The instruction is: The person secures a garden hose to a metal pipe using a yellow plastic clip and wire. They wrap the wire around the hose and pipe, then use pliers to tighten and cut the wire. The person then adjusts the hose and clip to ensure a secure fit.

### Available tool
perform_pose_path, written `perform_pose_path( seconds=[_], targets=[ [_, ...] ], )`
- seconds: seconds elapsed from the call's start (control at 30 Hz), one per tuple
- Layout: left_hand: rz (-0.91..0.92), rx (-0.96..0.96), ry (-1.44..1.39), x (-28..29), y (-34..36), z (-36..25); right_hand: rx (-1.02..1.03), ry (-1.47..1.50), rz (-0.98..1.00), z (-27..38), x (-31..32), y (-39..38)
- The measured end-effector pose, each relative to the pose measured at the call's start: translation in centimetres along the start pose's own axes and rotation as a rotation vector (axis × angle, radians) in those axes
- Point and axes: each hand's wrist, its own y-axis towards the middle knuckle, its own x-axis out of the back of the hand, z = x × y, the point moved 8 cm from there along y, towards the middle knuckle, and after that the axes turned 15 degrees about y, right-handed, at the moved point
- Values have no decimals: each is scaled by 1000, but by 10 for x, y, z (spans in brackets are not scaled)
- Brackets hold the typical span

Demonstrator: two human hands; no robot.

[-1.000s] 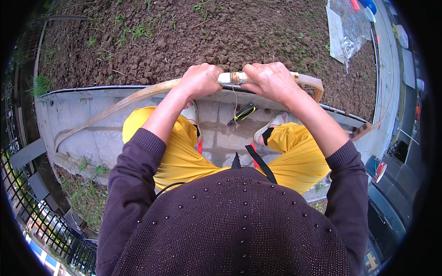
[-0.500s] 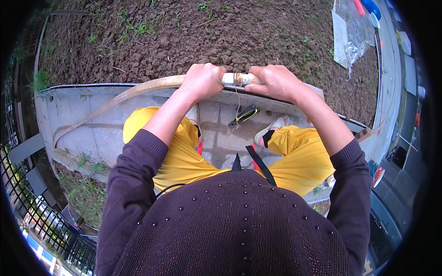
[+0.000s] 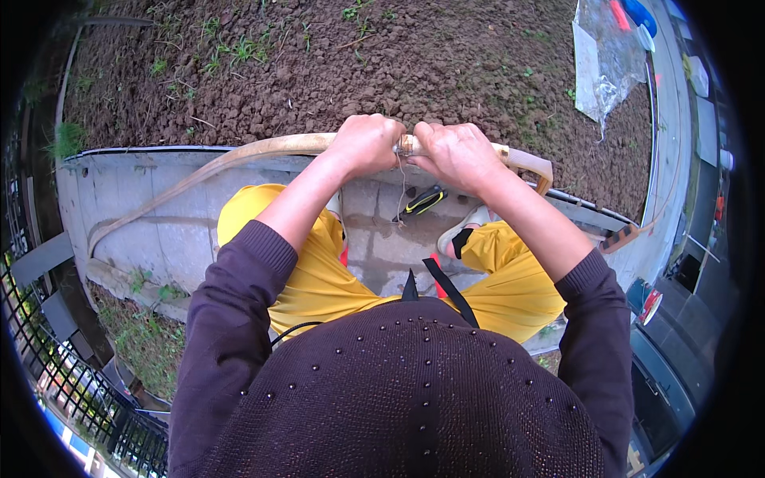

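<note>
A tan hose [image 3: 263,146] arches up from the paving at the left and runs between my hands. My left hand [image 3: 366,145] is closed around it just left of a joint [image 3: 406,146] bound with wire or twine. On the joint's right side my right hand [image 3: 458,155] grips the hose, its thumb and fingers close to the binding. Beyond that hand the hose bends sharply downward. A loose strand of twine [image 3: 403,183] dangles from the joint. Below it, yellow-and-black pliers [image 3: 425,201] lie on the paving between my feet. My hands partly cover the joint.
Ahead lies a bed of clumped brown soil [image 3: 319,72], bordered by a low concrete edge [image 3: 119,163]. Clear plastic sheeting [image 3: 610,76] and a blue container [image 3: 640,16] are at the far right. A brick-like block [image 3: 620,238] sits on the right, and a black fence [image 3: 135,430] stands lower left.
Both hands have moved closer together around the joint, covering most of the pale section between them. The bent hose beyond my right hand shows more now.
</note>
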Motion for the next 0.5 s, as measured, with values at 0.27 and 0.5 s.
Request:
perform_pose_path(
  seconds=[0.27,0.5],
  targets=[
    [48,24,56,3,2,-8,-174,-8,153,-24,16,-9],
    [-20,112,-23,8,-1,18,-334,-219,37,-116,81,-93]
  ],
)
